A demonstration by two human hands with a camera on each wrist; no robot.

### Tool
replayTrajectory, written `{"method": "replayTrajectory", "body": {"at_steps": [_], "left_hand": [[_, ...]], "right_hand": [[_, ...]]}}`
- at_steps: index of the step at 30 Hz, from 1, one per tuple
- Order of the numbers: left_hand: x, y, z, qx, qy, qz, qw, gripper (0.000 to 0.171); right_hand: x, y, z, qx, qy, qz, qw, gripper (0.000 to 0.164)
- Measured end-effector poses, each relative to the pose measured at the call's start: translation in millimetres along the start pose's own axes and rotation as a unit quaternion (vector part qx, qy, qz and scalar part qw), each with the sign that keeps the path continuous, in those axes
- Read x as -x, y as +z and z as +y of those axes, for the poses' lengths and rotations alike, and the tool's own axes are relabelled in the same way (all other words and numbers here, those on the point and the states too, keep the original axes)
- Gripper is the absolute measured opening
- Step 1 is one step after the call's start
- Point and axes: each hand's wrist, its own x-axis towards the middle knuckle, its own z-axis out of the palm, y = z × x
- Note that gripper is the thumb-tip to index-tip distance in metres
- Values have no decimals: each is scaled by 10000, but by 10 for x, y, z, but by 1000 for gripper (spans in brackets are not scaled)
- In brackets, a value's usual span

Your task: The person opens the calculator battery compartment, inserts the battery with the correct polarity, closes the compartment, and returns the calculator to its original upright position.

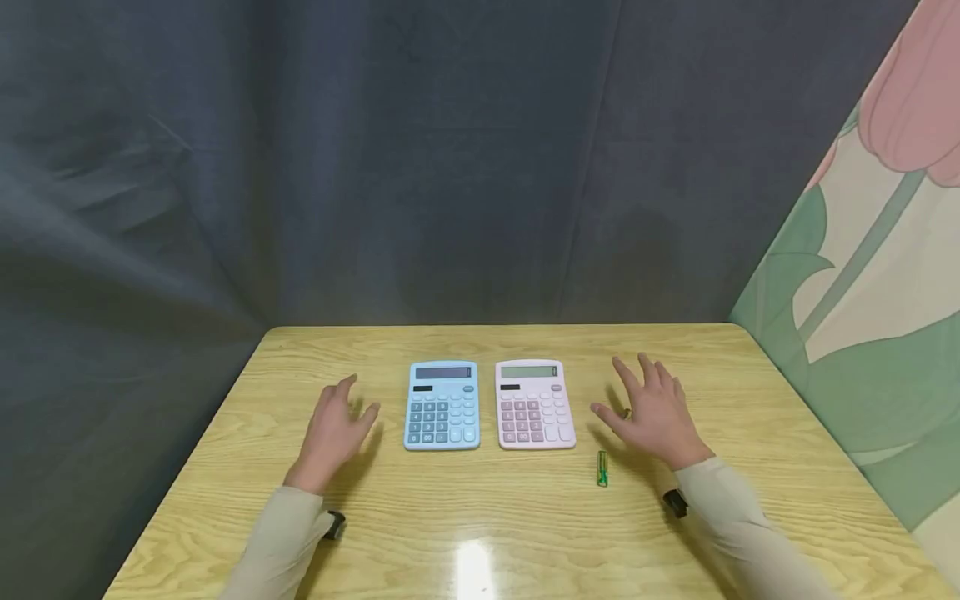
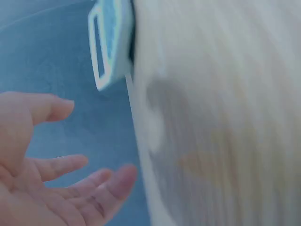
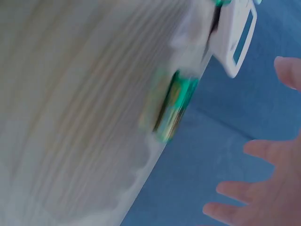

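Note:
A blue calculator (image 1: 442, 406) and a pink calculator (image 1: 535, 405) lie side by side on the wooden table (image 1: 450, 492), both with lit digits on their displays. To the left of the blue one, my left hand (image 1: 330, 433) hovers with fingers spread and nothing in it. My right hand (image 1: 656, 415) hovers right of the pink one, fingers apart and holding nothing. A green battery (image 1: 602, 468) lies below the right thumb. Another small item (image 1: 626, 412) shows partly behind that thumb; in the right wrist view a green-and-gold battery (image 3: 176, 107) lies near the hand.
A dark curtain (image 1: 465, 167) hangs behind the table's back edge and along the left side. On the right stands a wall with a large tulip print (image 1: 885, 333). Each wrist carries a small black device (image 1: 675, 502).

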Motion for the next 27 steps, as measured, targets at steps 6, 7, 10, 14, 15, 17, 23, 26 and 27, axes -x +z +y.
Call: {"method": "replayTrajectory", "body": {"at_steps": [6,7,10,14,15,17,23,26,27], "left_hand": [[-290,197,131,1274,-334,-470,9902,52],[-333,228,154,1373,-408,-522,9883,51],[-432,305,208,1488,-601,-701,9845,50],[-536,395,213,1315,-646,-921,9849,50],[-560,419,207,1309,-672,-922,9848,49],[-594,458,202,1332,-704,-928,9842,47],[-629,520,220,1563,-772,-927,9803,41],[-621,534,213,1622,-795,-931,9791,40],[-616,539,206,1655,-821,-921,9785,39]], "right_hand": [[-62,106,-273,-40,-340,265,9991,70],[-74,121,-324,-36,-394,297,9988,68],[-101,160,-465,-31,-529,298,9982,64],[-120,202,-621,-57,-706,267,9971,60],[-123,212,-653,-72,-748,270,9968,59],[-121,236,-713,-76,-845,283,9960,57],[-115,314,-833,-118,-1051,378,9937,52],[-111,367,-862,-153,-1074,347,9935,51],[-106,384,-870,-161,-1092,339,9933,51]]}}
